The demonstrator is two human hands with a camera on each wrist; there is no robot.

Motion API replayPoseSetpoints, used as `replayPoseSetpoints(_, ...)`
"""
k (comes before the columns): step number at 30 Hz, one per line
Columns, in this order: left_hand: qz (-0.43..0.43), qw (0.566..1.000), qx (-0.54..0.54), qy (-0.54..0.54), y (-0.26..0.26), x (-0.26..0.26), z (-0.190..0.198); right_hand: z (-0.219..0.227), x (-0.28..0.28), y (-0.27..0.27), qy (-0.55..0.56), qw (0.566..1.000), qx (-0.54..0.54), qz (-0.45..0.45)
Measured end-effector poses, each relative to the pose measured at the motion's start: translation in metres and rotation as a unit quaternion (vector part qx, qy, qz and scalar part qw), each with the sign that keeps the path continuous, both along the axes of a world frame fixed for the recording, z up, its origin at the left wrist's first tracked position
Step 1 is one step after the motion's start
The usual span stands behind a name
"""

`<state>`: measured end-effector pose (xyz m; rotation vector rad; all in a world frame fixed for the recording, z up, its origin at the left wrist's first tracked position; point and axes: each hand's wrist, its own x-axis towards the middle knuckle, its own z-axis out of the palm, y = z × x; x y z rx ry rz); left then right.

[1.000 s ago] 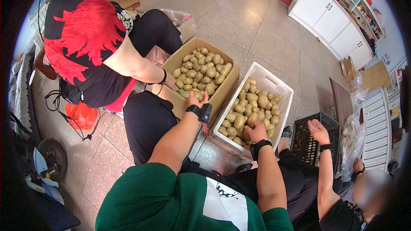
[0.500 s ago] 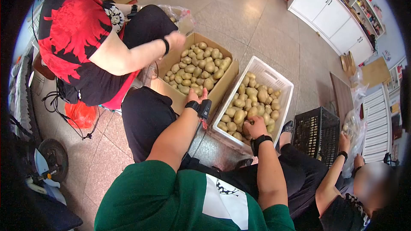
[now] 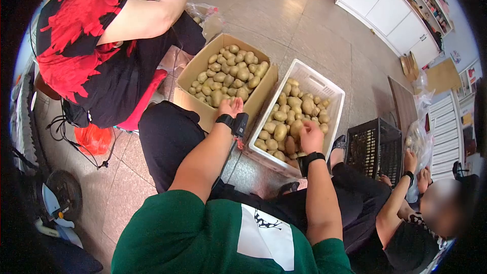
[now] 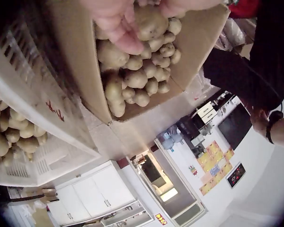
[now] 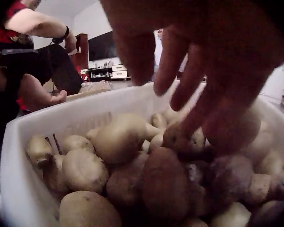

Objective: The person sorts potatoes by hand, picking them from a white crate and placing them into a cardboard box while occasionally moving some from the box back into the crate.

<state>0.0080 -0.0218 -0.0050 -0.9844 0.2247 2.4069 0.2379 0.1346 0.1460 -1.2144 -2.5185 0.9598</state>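
**Two containers of potatoes at frame centre**

A brown open-topped cardboard box filled with small tan potatoes sits at upper centre of the head view, angled. Just right of it stands a white slatted plastic crate, its near half heaped with larger tan potatoes.

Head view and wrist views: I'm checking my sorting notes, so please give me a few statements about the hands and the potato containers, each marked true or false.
1. The left hand is at the near edge of the brown cardboard box of potatoes. True.
2. The right hand is over the black plastic crate. False: it is over the white slatted plastic crate of potatoes.
3. The right hand's fingers hang spread above the potatoes. True.
4. The white crate is empty. False: it holds many potatoes.
5. The cardboard box and white crate stand side by side on the tiled floor. True.
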Motion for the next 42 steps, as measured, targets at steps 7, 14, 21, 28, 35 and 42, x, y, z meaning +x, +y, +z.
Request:
replayPoseSetpoints(7,-0.097,0.993,0.064,0.018,0.020,0.028,0.030,-0.052,0.020,0.038,-0.028,0.995,0.099,-0.004)
replayPoseSetpoints(14,-0.213,0.973,0.082,0.040,0.042,0.070,0.042,-0.065,0.027,0.035,-0.026,0.994,0.108,0.006)
replayPoseSetpoints(21,-0.323,0.943,0.051,0.065,0.050,0.108,0.057,-0.057,0.023,0.031,-0.036,0.994,0.103,-0.014)
replayPoseSetpoints(28,-0.406,0.908,0.005,0.108,0.051,0.123,0.055,-0.030,0.009,0.009,0.109,0.993,0.002,0.044)
replayPoseSetpoints(35,-0.460,0.880,0.019,0.119,0.046,0.127,0.072,-0.019,-0.004,-0.014,0.120,0.985,-0.075,0.101)
replayPoseSetpoints(42,-0.436,0.888,0.084,0.117,0.039,0.112,0.087,0.006,-0.009,-0.024,0.129,0.966,-0.191,0.115)
